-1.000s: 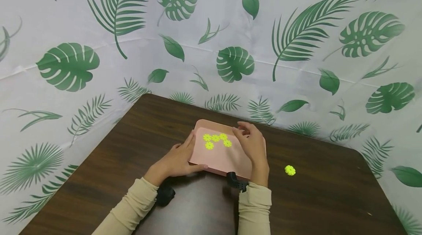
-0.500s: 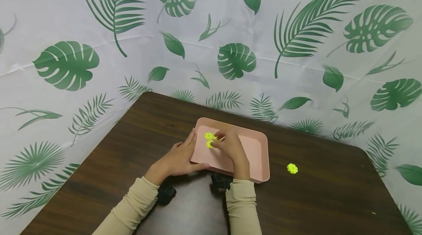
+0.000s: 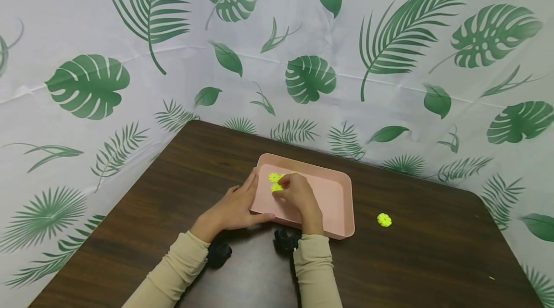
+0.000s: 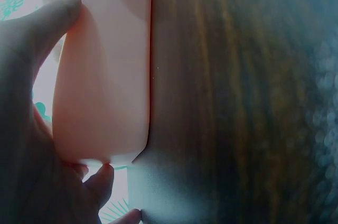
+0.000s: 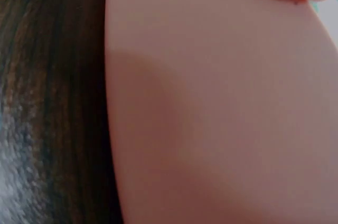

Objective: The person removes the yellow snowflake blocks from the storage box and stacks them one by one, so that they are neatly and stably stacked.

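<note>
Biggest of all, the creased white covering printed with green leaves rises behind everything, and beneath it spreads my dark brown wood-grained worktop. Right in front of me sits the shallow, smooth pink tray with rounded corners, turned at a slight slant. In reach both wrinkled beige fabric sleeves, one to each side! My left hand is spread wide around the tray's near left corner, thumb along the near wall, fingers against the left end. My right hand reaches over the near wall and into the tray, fingers bent down close together; whether they pinch anything, I cannot tell. A black wrist-worn camera sits at each cuff. And the smallest players, the bright yellow flower-shaped pieces: they lie clustered in the tray's left part, two showing well, more partly hidden behind my right fingers. One lone yellow flower piece lies out right on the worktop, apart from the tray.
</note>
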Tool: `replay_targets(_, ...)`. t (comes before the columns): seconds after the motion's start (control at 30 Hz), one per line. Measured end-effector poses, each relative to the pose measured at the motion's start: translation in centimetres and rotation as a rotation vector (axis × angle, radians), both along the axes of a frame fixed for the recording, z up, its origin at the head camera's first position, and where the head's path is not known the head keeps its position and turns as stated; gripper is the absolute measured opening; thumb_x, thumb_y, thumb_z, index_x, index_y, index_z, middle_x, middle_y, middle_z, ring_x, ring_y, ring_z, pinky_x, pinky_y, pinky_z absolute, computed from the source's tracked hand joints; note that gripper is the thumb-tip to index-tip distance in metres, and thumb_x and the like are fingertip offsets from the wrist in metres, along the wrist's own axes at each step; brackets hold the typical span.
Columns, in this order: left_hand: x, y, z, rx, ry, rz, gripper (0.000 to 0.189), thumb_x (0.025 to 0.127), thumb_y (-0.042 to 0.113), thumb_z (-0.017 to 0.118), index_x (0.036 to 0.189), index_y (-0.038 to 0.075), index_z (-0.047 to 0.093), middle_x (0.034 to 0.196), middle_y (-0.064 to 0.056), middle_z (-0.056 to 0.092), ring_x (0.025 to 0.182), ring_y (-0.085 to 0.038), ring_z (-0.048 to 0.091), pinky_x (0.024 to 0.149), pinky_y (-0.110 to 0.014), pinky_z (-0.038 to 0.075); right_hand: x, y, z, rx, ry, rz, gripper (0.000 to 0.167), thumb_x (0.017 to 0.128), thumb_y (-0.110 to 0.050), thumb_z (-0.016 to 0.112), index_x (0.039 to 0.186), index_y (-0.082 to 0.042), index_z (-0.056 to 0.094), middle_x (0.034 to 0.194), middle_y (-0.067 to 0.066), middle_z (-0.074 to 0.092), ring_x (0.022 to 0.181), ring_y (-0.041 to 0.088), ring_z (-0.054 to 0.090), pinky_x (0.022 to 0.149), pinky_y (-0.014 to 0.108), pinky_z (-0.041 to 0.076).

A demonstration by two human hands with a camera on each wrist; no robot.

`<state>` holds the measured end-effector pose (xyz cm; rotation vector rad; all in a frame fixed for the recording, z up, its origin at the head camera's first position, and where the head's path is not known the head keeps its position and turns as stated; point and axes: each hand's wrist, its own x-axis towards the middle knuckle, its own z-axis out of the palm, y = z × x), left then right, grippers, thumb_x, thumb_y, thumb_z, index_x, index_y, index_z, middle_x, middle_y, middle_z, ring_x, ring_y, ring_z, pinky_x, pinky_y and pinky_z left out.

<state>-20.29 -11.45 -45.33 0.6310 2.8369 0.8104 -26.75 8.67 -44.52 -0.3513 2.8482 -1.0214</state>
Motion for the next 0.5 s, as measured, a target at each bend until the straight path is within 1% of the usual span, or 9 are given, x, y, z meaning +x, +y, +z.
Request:
replay_targets(0.27, 0.10, 0.06, 0.24, -0.004, -0.018, -0.001, 0.121, 0.089, 0.074, 0.060, 0.163, -0.005, 0.007, 0.172, -0.016, -0.005, 0.152, -0.031, 0.032, 0.117, -0.064, 0.025, 0.08, 0.28, -0.02, -0.044, 0.041, 0.072, 0.027, 0.081, -0.006, 0.087, 0.103, 0.000, 0.074, 0.092, 0.011, 0.069, 0.087, 0.025, 0.065, 0.085, 0.044, 0.055)
replay_targets(0.37, 0.11, 0.06, 0.33, -0.002, -0.022, -0.002, 0.120, 0.089, 0.074, 0.061, 0.163, -0.005, 0.007, 0.172, -0.016, -0.005, 0.152, -0.032, 0.032, 0.117, -0.065, 0.025, 0.06, 0.41, -0.05, -0.047, 0.047, 0.079, 0.027, 0.081, -0.005, 0.087, 0.105, -0.002, 0.075, 0.091, 0.011, 0.071, 0.087, 0.025, 0.066, 0.083, 0.044, 0.056)
replay_targets(0.5, 0.09, 0.05, 0.43, 0.003, -0.024, -0.002, 0.120, 0.090, 0.073, 0.061, 0.163, -0.004, 0.005, 0.172, -0.016, -0.005, 0.151, -0.032, 0.034, 0.117, -0.065, 0.025, 0.09, 0.57, 0.07, -0.060, 0.018, 0.067, 0.028, 0.082, -0.005, 0.087, 0.109, -0.001, 0.078, 0.091, 0.010, 0.072, 0.086, 0.023, 0.067, 0.084, 0.042, 0.057)
